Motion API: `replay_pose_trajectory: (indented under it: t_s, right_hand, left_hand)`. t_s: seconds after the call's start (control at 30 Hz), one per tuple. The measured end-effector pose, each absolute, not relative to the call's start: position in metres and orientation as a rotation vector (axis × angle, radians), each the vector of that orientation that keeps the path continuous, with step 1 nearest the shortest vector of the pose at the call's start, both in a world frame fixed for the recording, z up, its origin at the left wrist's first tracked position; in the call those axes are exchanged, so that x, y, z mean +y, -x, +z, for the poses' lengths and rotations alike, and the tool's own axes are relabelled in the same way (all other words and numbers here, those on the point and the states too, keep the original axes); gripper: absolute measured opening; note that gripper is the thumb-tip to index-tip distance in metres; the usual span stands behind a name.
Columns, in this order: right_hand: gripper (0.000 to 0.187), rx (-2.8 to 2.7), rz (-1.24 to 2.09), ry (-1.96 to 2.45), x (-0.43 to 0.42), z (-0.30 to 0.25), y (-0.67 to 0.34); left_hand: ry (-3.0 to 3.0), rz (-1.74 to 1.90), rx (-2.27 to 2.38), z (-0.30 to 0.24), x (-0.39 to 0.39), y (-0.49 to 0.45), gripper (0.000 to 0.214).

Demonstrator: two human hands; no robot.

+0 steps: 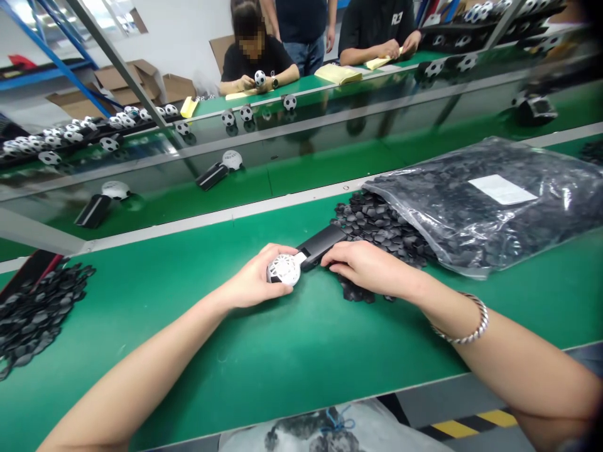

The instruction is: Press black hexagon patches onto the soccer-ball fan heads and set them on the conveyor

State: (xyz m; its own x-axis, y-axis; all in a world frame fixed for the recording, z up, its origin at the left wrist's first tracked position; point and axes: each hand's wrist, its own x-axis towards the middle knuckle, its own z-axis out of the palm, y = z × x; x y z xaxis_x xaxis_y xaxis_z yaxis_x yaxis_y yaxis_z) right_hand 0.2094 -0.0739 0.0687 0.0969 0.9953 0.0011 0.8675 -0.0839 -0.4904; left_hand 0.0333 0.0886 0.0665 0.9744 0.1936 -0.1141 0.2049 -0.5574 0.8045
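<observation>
My left hand [257, 276] is closed around the white, round, grille-fronted head of a small handheld fan [284, 270]. The fan's black handle [323, 245] points away to the right, its far end beside a pile of small flat black pieces [372, 223]. At the lower side of that handle, my right hand [355, 263] has its thumb and fingertips drawn together. Whatever sits between those fingertips is too small or hidden to make out. More black pieces lie beneath and beside the right hand.
A clear plastic bag [499, 201] of black pieces spills onto the green table [264, 358]. Another black pile [42, 307] lies at left. Beyond the metal rail, a green conveyor [292, 172] carries several fans. Co-workers [257, 56] are across it, with rows of football-patterned fans [70, 132].
</observation>
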Motion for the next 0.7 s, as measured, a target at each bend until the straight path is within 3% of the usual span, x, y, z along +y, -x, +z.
replay_pose_trajectory:
  t_s: [0.5, 0.7]
  right_hand:
    - [0.015, -1.896, 0.422, 1.958, -0.0784, 0.0779, -0.2055]
    - [0.019, -1.642, 0.683, 1.833, -0.0784, 0.0777, -0.2029]
  left_hand:
    - [-2.128, 0.080, 0.299, 0.0613, 0.0878, -0.0412, 0.053]
    - [-2.137, 0.068, 0.289, 0.0609, 0.0883, -0.0421, 0.054]
